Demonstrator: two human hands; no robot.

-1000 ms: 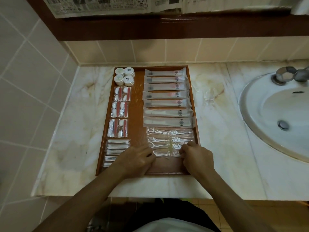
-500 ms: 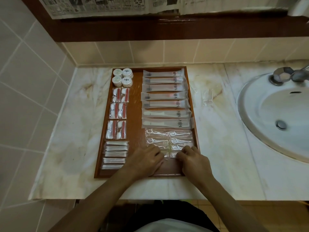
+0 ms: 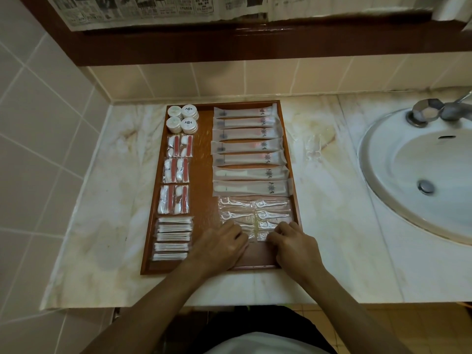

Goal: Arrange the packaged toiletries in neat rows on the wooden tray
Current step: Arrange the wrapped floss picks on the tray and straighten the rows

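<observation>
Seven toothbrush packets [image 3: 249, 154] lie crosswise on the tray [image 3: 204, 175].

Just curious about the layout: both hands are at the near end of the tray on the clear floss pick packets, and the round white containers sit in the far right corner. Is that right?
Not quite. The head view shows the round white containers in the far left corner of the wooden tray. The rest holds: the left hand and right hand rest on the floss pick packets.

Reddish-brown tray [image 3: 201, 175], cream-veined marble counter [image 3: 332, 200]
</observation>
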